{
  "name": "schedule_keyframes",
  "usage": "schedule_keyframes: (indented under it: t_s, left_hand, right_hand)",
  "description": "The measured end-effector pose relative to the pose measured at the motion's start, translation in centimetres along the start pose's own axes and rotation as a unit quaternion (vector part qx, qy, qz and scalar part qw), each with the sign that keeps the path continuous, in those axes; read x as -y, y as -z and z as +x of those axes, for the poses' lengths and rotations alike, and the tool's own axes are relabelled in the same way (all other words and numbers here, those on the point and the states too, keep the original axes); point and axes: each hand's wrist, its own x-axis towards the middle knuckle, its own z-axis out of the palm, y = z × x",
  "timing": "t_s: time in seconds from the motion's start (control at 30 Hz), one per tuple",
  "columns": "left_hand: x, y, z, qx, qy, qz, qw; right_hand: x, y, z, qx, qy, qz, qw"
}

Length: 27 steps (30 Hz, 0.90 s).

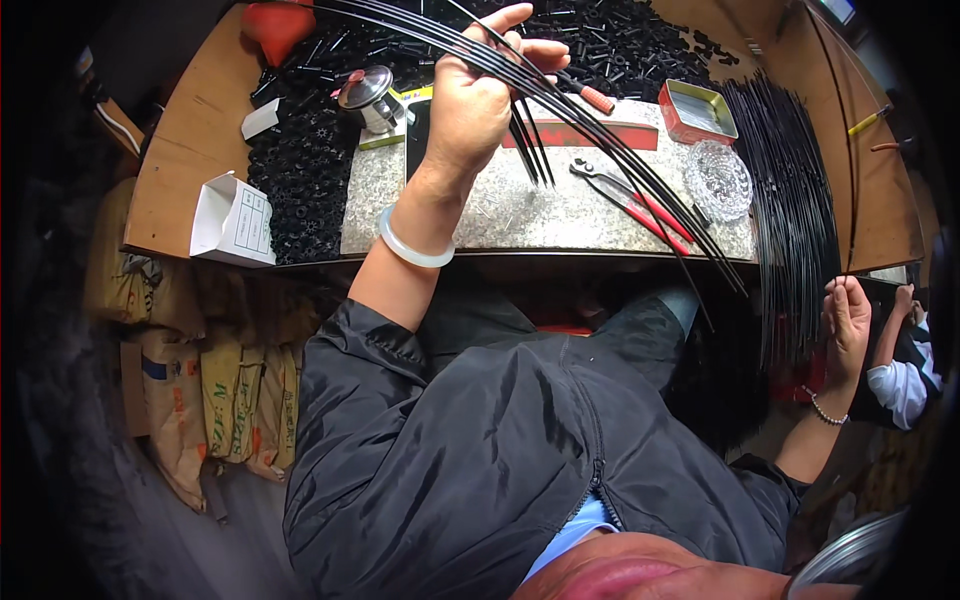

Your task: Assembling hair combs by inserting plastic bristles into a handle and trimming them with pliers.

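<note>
My left hand (473, 112) is raised over the far part of the worktop, with a white bangle on its wrist. A bundle of long thin black rods (600, 135) lies across its palm, held by the thumb while some fingertips stretch out. The rods slant down to the right past the near edge. Out at the far right, my right hand (848, 318) pinches the lower end of a single thin black rod (855, 185), which stands up beside the wooden side wall. Below the left hand, red-handled pliers (640, 212) lie on the speckled stone slab (480, 225).
Small black parts (340, 50) heap at the back and left. Many black rods (790, 190) lie along the right. On the slab stand a glass dish (718, 180), a red tin (698, 112) and a metal pot (372, 100). A white box (232, 222) sits left; a co-worker's sleeve (900, 388) shows right.
</note>
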Motion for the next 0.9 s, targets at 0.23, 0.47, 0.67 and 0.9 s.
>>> schedule_keyframes:
  t_s: [0.23,0.47,0.67,0.9]
  left_hand:
    - [-0.1,-2.6,-0.7,0.014,0.04,0.008,0.999]
    - [-0.3,-2.7,-1.0,0.034,0.038,0.037,0.998]
    - [-0.2,-2.6,-1.4,-0.02,0.072,0.068,0.995]
    - [-0.5,-3.1,-1.2,0.083,0.045,-0.026,0.995]
  right_hand:
    - [0.6,-7.6,0.7,-0.026,0.049,-0.123,0.991]
    - [0.2,-10.3,0.5,-0.075,0.133,-0.169,0.974]
    - [0.5,-11.7,0.2,-0.103,0.174,-0.16,0.966]
    - [0.8,-13.3,-0.2,-0.021,0.146,-0.204,0.968]
